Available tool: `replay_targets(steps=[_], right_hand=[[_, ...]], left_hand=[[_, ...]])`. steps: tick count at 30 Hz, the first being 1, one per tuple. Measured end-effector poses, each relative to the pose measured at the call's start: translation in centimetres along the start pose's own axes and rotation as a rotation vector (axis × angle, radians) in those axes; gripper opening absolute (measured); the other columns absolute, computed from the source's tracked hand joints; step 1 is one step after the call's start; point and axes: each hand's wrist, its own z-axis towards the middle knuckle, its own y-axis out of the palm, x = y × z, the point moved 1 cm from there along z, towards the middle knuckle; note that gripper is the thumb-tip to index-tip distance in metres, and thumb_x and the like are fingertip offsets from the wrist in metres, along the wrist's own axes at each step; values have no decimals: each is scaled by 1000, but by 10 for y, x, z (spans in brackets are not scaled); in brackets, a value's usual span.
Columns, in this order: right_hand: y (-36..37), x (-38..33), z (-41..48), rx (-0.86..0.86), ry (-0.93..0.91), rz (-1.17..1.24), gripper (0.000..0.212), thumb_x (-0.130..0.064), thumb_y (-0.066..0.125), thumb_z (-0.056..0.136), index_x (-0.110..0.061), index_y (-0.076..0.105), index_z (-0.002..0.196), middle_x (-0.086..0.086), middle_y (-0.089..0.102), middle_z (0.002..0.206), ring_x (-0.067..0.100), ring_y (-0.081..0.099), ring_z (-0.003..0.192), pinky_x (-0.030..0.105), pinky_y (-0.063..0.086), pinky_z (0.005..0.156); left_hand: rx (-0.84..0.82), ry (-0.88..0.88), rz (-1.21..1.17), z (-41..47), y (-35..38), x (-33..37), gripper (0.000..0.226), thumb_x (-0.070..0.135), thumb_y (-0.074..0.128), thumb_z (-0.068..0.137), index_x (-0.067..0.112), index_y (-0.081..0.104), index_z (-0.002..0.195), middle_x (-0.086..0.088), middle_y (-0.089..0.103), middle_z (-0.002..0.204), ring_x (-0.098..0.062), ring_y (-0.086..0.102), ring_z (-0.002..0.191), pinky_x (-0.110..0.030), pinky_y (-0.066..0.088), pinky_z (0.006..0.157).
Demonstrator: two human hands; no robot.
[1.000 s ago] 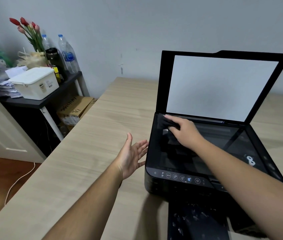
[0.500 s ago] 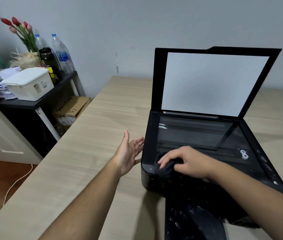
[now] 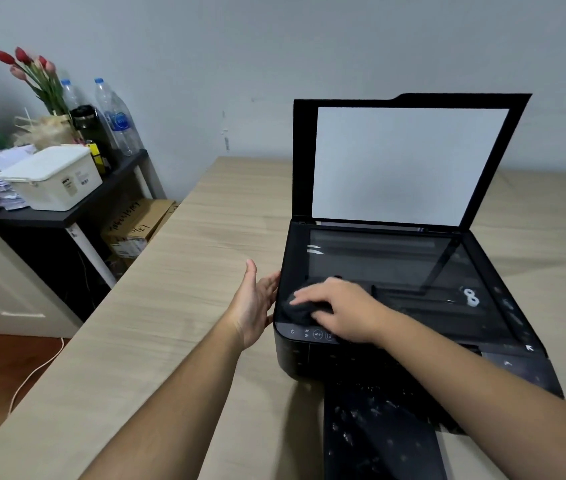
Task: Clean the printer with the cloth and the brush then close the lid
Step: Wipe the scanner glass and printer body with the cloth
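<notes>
The black printer [image 3: 448,306] is seen with its white-lined lid [image 3: 409,164] raised upright; a dark cloth [image 3: 300,310], seemingly bunched, is pressed onto its front-left corner.

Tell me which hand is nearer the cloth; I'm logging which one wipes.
Right. The right hand rests on the dark cloth at the printer's front-left corner; the left hand is open at the printer's left side, off the cloth.
</notes>
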Motion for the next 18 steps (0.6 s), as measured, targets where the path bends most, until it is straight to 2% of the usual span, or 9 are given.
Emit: replay_targets(steps=[2,4,6,8,10,13,18], right_hand=[[0,-4,-19,-89,-75,53,43,-10,57,79,-36,64,113,-20,58,127,9,52,106,21,37,99],[-11,5,-36,-162,-76,79,46,-7,57,73,-35,68,107,-20,60,123,4,53,107,18,37,99],[-28,24,-54,-167,11,117,46,-10,55,66,-34,71,101,-21,63,117,-8,54,106,19,38,101],[-41,44,-71,-99,117,126,47,-16,54,65,-41,69,102,-29,62,111,-13,52,106,21,38,103],[-40,45,-76,-42,142,69,48,-14,59,73,-45,64,110,-29,60,116,-11,51,110,23,37,105],[-14,15,-53,-16,50,54,43,-16,61,84,-36,59,122,-17,55,132,0,48,123,23,33,109],[15,-16,-34,-16,-17,-28,46,-22,56,89,-40,49,131,-18,41,144,6,38,133,32,29,108]], left_hand=[[1,-3,8,0,2,2,86,71,-3,86,22,36,144,7,39,149,-10,33,139,-43,23,116],[7,-2,20,-1,4,5,85,70,-3,87,20,34,145,8,37,150,-10,31,139,-42,23,116],[5,2,26,-3,4,7,85,70,-3,87,20,35,145,8,38,150,-9,32,139,-42,25,115],[2,6,31,-3,4,7,84,70,-3,88,21,35,145,9,39,149,-9,32,138,-40,26,113],[8,13,41,-3,6,5,83,69,-3,88,22,35,145,10,42,146,-8,33,137,-37,28,111],[9,48,42,1,9,0,79,69,0,88,25,45,136,8,52,135,-12,41,132,-36,30,111],[10,52,50,2,8,0,80,72,1,87,25,51,130,4,52,139,-14,44,132,-40,27,115]])
